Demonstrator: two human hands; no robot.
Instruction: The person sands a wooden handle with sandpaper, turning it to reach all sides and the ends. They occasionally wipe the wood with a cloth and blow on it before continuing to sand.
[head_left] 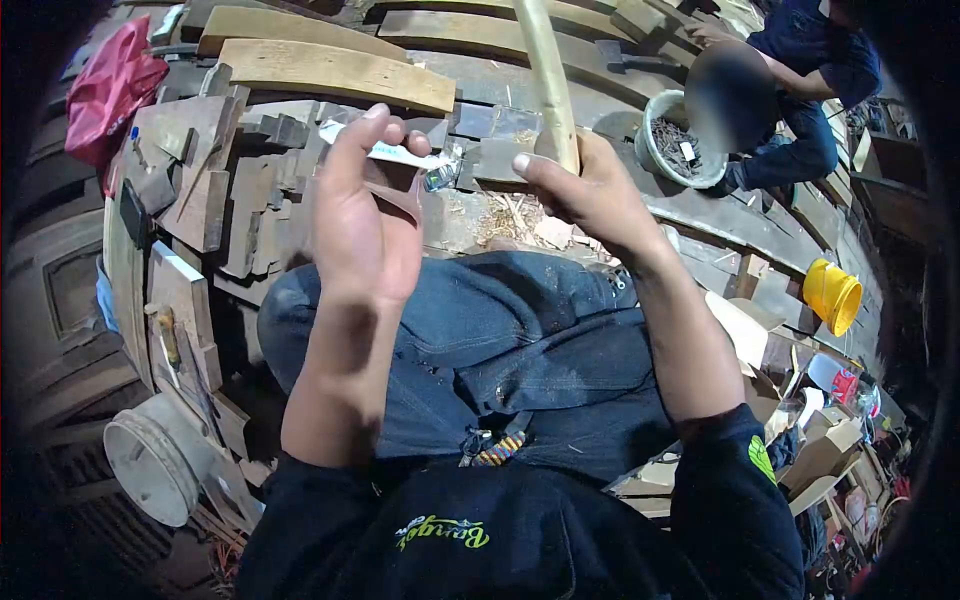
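Note:
My left hand (362, 215) is raised with the palm turned up and the fingers curled. In it is a bent sheet of sandpaper (397, 192), brown on the face toward me, with a white strip bearing blue print showing at the fingers. My right hand (597, 195) is wrapped round the lower end of a pale, smooth wooden stick (545, 75), thumb laid across its front. The stick points up and away, past the top of the view. A gap separates the sandpaper from the stick.
Wood shavings (510, 220) lie beyond my crossed legs. Curved boards (335, 75) are spread ahead, with an axe (630, 57) among them. A co-worker (810, 90) sits at upper right beside a bucket (655, 150). Right stands a yellow pail (833, 297); left, a white bucket (150, 465).

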